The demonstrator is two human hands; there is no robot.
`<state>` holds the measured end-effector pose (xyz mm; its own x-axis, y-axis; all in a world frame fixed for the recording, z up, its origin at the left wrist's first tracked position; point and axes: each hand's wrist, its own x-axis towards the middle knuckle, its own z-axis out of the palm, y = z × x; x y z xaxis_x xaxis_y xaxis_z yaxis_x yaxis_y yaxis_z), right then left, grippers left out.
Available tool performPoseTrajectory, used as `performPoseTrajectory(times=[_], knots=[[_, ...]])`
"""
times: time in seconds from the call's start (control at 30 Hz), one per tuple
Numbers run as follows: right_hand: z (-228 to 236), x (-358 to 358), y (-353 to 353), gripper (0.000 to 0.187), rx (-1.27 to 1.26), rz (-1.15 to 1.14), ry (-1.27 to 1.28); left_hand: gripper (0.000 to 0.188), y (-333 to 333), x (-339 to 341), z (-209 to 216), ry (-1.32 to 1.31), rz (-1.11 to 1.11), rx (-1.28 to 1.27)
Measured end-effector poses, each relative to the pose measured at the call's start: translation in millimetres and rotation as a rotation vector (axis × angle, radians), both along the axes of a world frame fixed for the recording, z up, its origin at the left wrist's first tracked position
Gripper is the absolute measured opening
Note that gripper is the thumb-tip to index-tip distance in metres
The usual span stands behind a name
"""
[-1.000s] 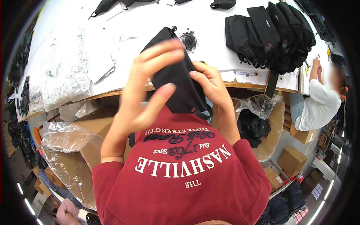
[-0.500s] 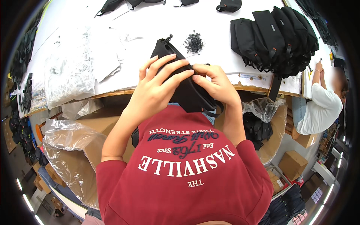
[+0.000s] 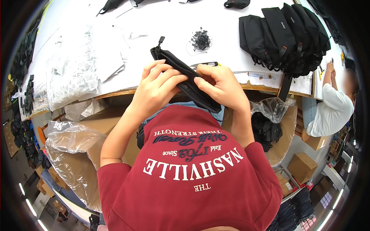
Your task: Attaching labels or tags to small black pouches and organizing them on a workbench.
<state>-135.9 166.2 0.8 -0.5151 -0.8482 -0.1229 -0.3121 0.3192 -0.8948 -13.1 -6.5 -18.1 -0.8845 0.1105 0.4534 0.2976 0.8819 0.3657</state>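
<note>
A black fabric pouch [image 3: 187,75] is held slantwise between my hands at the table's front edge. A zipper runs along its upper side, and a pull tab sticks up at the far left end. My left hand [image 3: 158,82] grips the pouch's left side, fingers bent over it and thumb hidden. My right hand [image 3: 219,84] is closed on the opposite side, thumb and forefinger at the edge. Just beyond my right hand shows a slim black-handled tool [image 3: 211,64]; whether it touches the hand I cannot tell. A tangle of small black cords [image 3: 201,40] lies farther back.
Several black pouches [image 3: 283,38] stand bunched at the right of the white table [image 3: 162,23]. Clear plastic bags [image 3: 71,73] are heaped at the left. Open plastic-lined cartons [image 3: 75,150] stand below the edge. A person in a white shirt [image 3: 333,107] is at the far right.
The pouch has been turned so its zippered side faces up and its broad face no longer shows. My left fingers have drawn back and bent. The slim tool has come into sight beyond my right hand.
</note>
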Motion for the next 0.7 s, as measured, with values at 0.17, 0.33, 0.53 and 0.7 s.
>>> performPoseTrajectory(times=[0.17, 0.33, 0.53, 0.7], knots=[[-4, 4, -2, 0.018, -0.030, 0.014, -0.009, 0.033, -1, 1, -3, 0.023, -0.012, -0.021], [-7, 5, -2, 0.018, -0.042, 0.019, -0.027, 0.031, -1, 4, -5, 0.037, -0.011, -0.048], [-15, 6, -3, 0.020, -0.076, -0.037, -0.039, 0.029, 0, 5, -4, 0.009, 0.012, -0.031], [-13, 7, -4, 0.021, -0.105, -0.031, -0.034, 0.029, -3, 5, -3, -0.005, 0.000, 0.018]])
